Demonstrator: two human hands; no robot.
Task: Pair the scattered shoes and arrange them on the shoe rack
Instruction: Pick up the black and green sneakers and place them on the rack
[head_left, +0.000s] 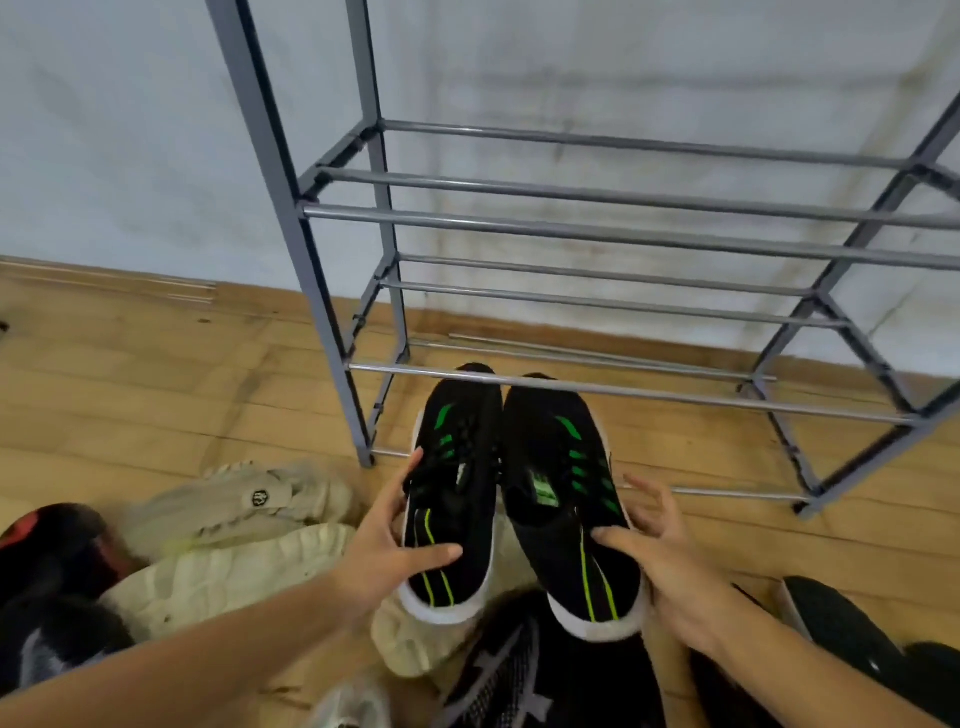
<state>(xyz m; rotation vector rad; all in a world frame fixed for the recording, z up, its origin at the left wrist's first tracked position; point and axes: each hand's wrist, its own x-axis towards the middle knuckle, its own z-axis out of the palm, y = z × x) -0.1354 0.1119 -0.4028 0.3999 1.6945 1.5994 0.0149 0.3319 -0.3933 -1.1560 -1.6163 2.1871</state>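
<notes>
Left hand (387, 545) grips left sneaker (457, 493) | right hand (670, 566) grips right sneaker (566, 499)

2 shoes (511, 493) lie side by side, toes under the shoe rack's (613, 389) front rail, left hand (384, 545) on the left one, right hand (670, 566) on the right. More shoes (234, 525) lie on the floor (130, 389) left and in front of them.

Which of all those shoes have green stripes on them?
Only the black pair with white soles, the left shoe and right shoe, held side by side at the rack. The cream shoes on the floor show none.
</notes>
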